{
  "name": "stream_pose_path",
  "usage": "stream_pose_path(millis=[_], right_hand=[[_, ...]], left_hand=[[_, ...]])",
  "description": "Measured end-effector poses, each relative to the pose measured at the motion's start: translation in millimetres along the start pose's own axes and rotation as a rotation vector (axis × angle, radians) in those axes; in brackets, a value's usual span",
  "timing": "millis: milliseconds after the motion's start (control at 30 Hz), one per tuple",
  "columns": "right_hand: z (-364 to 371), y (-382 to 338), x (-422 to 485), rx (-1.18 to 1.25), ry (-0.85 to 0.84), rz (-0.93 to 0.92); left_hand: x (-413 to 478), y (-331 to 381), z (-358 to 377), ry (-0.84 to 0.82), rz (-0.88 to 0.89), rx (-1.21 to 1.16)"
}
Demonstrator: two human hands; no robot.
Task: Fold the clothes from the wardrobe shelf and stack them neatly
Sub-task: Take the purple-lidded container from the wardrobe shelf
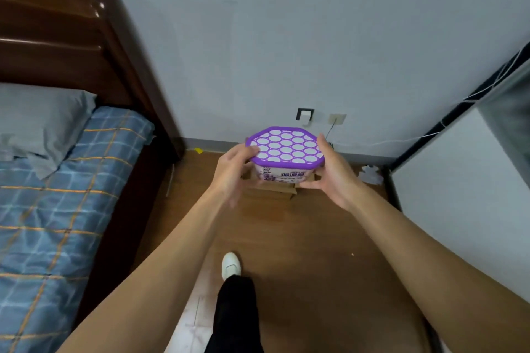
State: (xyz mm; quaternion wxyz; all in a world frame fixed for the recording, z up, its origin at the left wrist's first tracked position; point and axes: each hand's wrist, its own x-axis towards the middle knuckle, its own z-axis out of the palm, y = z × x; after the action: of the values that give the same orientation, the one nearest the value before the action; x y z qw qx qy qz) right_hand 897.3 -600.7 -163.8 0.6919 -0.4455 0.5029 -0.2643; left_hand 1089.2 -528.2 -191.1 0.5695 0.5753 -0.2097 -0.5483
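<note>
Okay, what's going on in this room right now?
A person stands beside a bed, holding a purple-lidded tub between both hands. The left hand grips its left side, and the right hand cups its right side and underside. A cardboard box sits on the wooden floor just past the tub, near the wall. No clothes show in this view, so no folding is under way.

The purple-lidded octagonal white plastic tub [285, 152] covers most of the brown cardboard box [282, 191] behind and below it. The left hand [232, 172] and right hand [334, 175] hide the tub's label ends. The left fingers [233, 200] are blurred. Left of the tub, a yellow floor scrap [198, 150] is too small to identify.
</note>
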Motion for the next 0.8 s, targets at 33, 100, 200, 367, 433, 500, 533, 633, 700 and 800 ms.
stream_pose_path(millis=[33,100,200,367,433,500,533,633,700,800], right_hand=[[6,-3,20,-0.009,0.035,0.005],[18,-12,59,-0.02,0.106,-0.004],[29,-28,107,-0.003,0.184,-0.005],[20,-37,181,-0.004,0.255,0.054],[9,-31,215,0.007,0.256,0.095],[-2,-22,248,0.021,0.242,0.132],[-8,-16,265,0.03,0.232,0.156],[-25,4,319,0.077,0.158,0.239],[-38,20,356,0.128,0.114,0.274],[-52,50,410,0.156,0.104,0.314]], left_hand=[[21,5,-4,-0.014,-0.011,0.018],[61,19,-11,-0.041,-0.025,0.051],[113,38,-13,-0.063,-0.061,0.076],[192,47,-10,-0.115,-0.136,0.335],[228,41,-2,-0.126,-0.194,0.394],[260,33,8,-0.126,-0.238,0.404],[277,27,12,-0.117,-0.255,0.399],[329,5,22,-0.068,-0.288,0.393],[364,-17,24,-0.059,-0.311,0.392],[415,-55,18,-0.027,-0.343,0.399]])
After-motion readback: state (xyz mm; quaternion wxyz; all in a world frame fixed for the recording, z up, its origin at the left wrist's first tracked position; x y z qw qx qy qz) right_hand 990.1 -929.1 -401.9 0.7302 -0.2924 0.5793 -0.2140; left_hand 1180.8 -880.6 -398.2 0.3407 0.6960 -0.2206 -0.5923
